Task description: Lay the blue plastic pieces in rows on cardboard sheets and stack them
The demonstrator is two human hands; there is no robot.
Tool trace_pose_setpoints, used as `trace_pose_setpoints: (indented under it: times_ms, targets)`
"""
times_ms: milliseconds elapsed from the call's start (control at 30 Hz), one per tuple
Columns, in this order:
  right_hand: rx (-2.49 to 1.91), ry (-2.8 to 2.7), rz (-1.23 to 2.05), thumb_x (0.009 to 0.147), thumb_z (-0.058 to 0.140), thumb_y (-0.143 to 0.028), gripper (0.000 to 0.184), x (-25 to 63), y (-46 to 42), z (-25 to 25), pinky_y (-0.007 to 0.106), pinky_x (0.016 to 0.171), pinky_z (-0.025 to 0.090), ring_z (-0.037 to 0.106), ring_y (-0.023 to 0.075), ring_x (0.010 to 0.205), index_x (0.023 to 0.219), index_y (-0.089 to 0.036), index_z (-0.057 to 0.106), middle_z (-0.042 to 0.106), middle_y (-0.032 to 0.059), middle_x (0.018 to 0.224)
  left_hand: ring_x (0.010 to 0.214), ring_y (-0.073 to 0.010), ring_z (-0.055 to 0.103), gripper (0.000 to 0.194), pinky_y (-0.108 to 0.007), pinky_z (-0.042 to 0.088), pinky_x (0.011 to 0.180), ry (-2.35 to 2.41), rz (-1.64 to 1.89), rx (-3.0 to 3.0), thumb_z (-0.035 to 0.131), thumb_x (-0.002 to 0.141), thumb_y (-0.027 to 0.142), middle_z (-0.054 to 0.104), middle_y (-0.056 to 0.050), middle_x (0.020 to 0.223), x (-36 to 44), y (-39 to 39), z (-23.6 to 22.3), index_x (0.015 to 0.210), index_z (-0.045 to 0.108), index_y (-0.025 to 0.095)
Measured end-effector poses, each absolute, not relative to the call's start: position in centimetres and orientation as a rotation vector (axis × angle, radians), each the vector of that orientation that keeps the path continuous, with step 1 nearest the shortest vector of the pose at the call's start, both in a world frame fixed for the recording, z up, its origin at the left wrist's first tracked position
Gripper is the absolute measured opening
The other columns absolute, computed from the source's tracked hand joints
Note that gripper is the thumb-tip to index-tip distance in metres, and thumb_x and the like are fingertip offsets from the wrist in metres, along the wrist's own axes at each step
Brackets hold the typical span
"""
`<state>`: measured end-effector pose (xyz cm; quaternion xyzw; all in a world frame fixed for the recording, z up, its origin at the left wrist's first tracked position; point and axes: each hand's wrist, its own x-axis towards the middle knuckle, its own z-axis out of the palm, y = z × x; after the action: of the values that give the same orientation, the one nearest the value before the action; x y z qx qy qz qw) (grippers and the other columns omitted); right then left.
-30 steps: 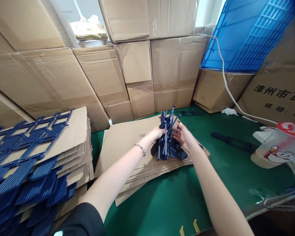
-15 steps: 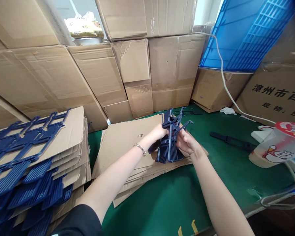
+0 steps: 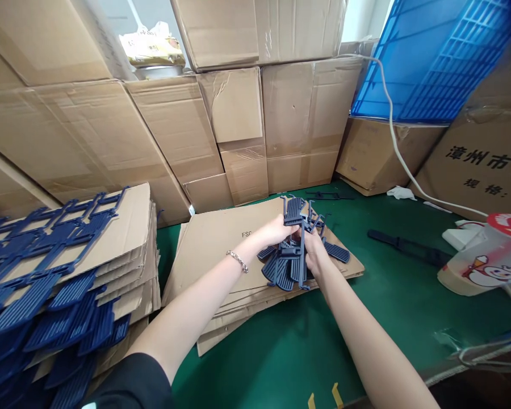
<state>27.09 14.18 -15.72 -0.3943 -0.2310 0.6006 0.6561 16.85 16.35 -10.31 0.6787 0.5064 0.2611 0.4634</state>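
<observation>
Several dark blue ribbed plastic parts [image 3: 296, 213] stand bunched together between my two hands, above a stack of flat cardboard sheets [image 3: 221, 238] marked FSC. My left hand [image 3: 282, 230] is closed on the bunch from the left. From the right, my right hand [image 3: 316, 250] grips the same parts, its fingers partly hidden behind them. Ribbed rounded ends fan out below, and one ribbed end [image 3: 337, 251] sticks out to the right of my right hand.
More blue plastic parts [image 3: 63, 244] lie layered with cardboard at the left. A drink cup [image 3: 481, 264] and a loose blue part [image 3: 409, 248] rest on the green table [image 3: 281, 352]. Cardboard boxes [image 3: 306, 108] line the back, a blue crate [image 3: 426, 62] at right.
My hands have turned the bunch of blue parts, and its ribbed ends are spread wider, one now out to the right. My right hand has closed further around it.
</observation>
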Motion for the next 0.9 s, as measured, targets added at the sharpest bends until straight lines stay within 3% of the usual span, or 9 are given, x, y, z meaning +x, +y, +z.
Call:
trace_pose_setpoints:
  times_ms: [167, 267, 367, 500, 633, 733, 800, 900]
  targets:
    - [-0.912, -0.497, 1.534, 0.060, 0.060, -0.008, 0.026, 27.0, 14.2, -16.0, 0.028, 0.054, 0.053, 0.060, 0.0167, 0.059, 0.083, -0.018, 0.051, 0.061, -0.0017, 0.061, 0.046, -0.0133, 0.053, 0.027, -0.025, 0.041, 0.046, 1.328, 0.582, 1.586, 0.062, 0.068, 0.038, 0.059, -0.002, 0.061, 14.8, 15.1, -8.4, 0.081, 0.056, 0.015]
    - [-0.932, -0.503, 1.584, 0.062, 0.057, -0.005, 0.018, 27.4, 14.2, -16.1, 0.027, 0.052, 0.053, 0.059, 0.0155, 0.055, 0.076, -0.017, 0.053, 0.060, -0.0009, 0.057, 0.056, -0.0151, 0.060, 0.023, -0.025, 0.045, 0.052, 1.364, 0.655, 1.556, 0.062, 0.068, 0.028, 0.063, -0.006, 0.074, 12.1, 14.7, -6.8, 0.086, 0.057, 0.015]
    - [-0.938, -0.516, 1.636, 0.065, 0.056, -0.005, 0.014, 27.7, 14.0, -16.0, 0.025, 0.050, 0.052, 0.058, 0.0137, 0.053, 0.073, -0.016, 0.054, 0.060, -0.0003, 0.058, 0.060, -0.0154, 0.062, 0.022, -0.027, 0.047, 0.057, 1.425, 0.785, 1.556, 0.062, 0.063, 0.018, 0.064, -0.008, 0.076, 8.7, 14.9, -5.4, 0.085, 0.058, 0.013]
    - [-0.949, -0.549, 1.703, 0.066, 0.056, -0.004, 0.012, 27.8, 13.6, -16.0, 0.024, 0.047, 0.052, 0.057, 0.0130, 0.050, 0.072, -0.014, 0.056, 0.061, 0.0008, 0.059, 0.075, -0.0162, 0.062, 0.027, -0.031, 0.048, 0.071, 1.527, 1.076, 1.626, 0.058, 0.062, 0.016, 0.065, -0.006, 0.085, 4.7, 15.4, -5.0, 0.090, 0.059, 0.015]
    - [-0.956, -0.585, 1.724, 0.065, 0.058, -0.005, 0.011, 27.9, 13.7, -16.3, 0.026, 0.050, 0.053, 0.059, 0.0141, 0.052, 0.071, -0.015, 0.056, 0.061, 0.0009, 0.059, 0.101, -0.0194, 0.055, 0.033, -0.034, 0.042, 0.089, 1.576, 1.235, 1.789, 0.049, 0.064, 0.013, 0.063, -0.005, 0.101, 2.7, 14.8, -7.6, 0.093, 0.063, 0.015]
    - [-0.970, -0.587, 1.730, 0.066, 0.057, -0.007, 0.010, 28.1, 13.8, -16.7, 0.026, 0.052, 0.054, 0.060, 0.0146, 0.054, 0.071, -0.015, 0.056, 0.061, 0.0011, 0.058, 0.106, -0.0226, 0.051, 0.026, -0.037, 0.040, 0.093, 1.592, 1.106, 1.923, 0.050, 0.064, 0.012, 0.056, -0.006, 0.117, 1.9, 13.3, -11.3, 0.081, 0.069, 0.017]
    - [-0.980, -0.587, 1.733, 0.066, 0.057, -0.007, 0.009, 28.2, 13.9, -16.8, 0.026, 0.053, 0.055, 0.060, 0.0146, 0.055, 0.071, -0.015, 0.056, 0.062, 0.0015, 0.059, 0.116, -0.0245, 0.043, 0.028, -0.040, 0.031, 0.101, 1.650, 0.979, 2.002, 0.049, 0.064, 0.010, 0.053, -0.005, 0.123, 1.2, 12.1, -13.7, 0.078, 0.070, 0.020]
    - [-0.995, -0.580, 1.738, 0.066, 0.058, -0.006, 0.010, 28.3, 13.9, -16.8, 0.026, 0.054, 0.055, 0.061, 0.0150, 0.055, 0.073, -0.014, 0.057, 0.062, 0.0020, 0.059, 0.127, -0.0247, 0.027, 0.042, -0.042, 0.019, 0.106, 1.770, 0.777, 2.058, 0.043, 0.067, 0.006, 0.041, -0.001, 0.135, 0.1, 10.4, -16.3, 0.096, 0.067, 0.025]
